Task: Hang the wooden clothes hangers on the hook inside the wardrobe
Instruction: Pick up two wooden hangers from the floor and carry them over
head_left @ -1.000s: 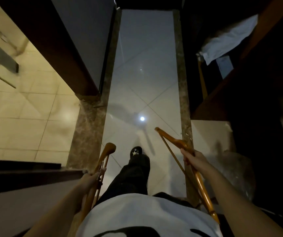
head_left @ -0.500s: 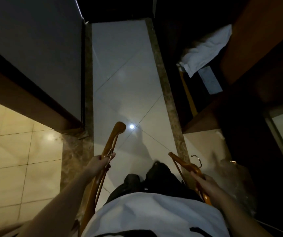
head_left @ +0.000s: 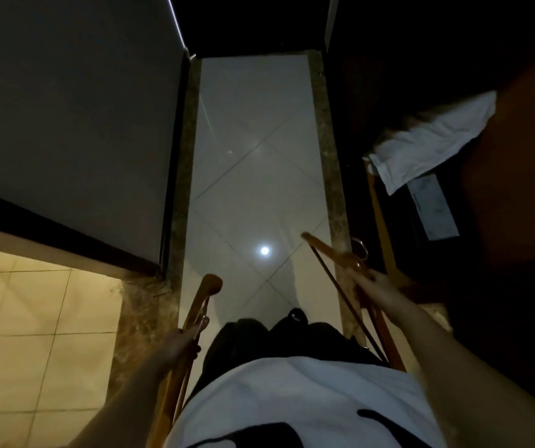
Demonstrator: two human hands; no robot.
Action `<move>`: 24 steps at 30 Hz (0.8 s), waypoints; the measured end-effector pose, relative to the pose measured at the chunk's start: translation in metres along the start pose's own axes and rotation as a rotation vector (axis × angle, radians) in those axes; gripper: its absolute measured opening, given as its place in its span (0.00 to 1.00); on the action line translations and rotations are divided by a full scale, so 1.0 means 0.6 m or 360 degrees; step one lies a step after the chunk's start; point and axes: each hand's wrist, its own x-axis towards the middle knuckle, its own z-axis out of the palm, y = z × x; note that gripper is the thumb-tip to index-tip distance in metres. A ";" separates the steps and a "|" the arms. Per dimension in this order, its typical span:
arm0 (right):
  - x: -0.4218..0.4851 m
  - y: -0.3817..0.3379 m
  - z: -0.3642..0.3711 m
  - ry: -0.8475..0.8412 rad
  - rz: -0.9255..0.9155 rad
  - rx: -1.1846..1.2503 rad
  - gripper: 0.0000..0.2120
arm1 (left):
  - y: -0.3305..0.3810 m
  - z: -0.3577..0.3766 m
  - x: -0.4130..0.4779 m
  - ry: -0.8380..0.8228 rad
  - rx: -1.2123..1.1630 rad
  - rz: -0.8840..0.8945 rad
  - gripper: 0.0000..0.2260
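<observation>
A: What's nearest?
B: The left hand [head_left: 175,342] has its grip clamped on wooden hangers [head_left: 200,305] by the hip; the right hand [head_left: 377,286] is closed around another hanger [head_left: 331,250], metal hook up.
A: Farther out?
B: Pale tiled floor [head_left: 253,124] between dark walls, and a white cloth [head_left: 431,137] in the open wardrobe [head_left: 518,189] to the right.

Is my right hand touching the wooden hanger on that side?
Touching. The head view shows the right hand wrapped around the wooden hanger near its metal hook, with no gap between them.
</observation>
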 end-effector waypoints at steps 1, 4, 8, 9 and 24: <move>0.014 -0.030 -0.008 -0.0005 -0.0035 -0.0010 0.09 | 0.004 -0.003 0.013 -0.0032 0.0020 0.0000 0.23; 0.057 -0.102 -0.031 0.0001 -0.0091 0.0029 0.11 | 0.062 -0.012 0.051 -0.0018 -0.0041 -0.0005 0.21; 0.107 -0.162 -0.044 0.0034 -0.0102 0.0021 0.15 | 0.157 -0.020 0.090 -0.0072 0.0012 0.0096 0.25; 0.117 -0.170 -0.045 0.0034 -0.0073 0.0036 0.13 | 0.186 -0.023 0.104 -0.0072 -0.0003 0.0116 0.26; 0.191 -0.203 -0.014 0.0300 0.0525 0.0487 0.21 | 0.681 -0.092 0.293 -0.0413 0.0712 0.0598 0.08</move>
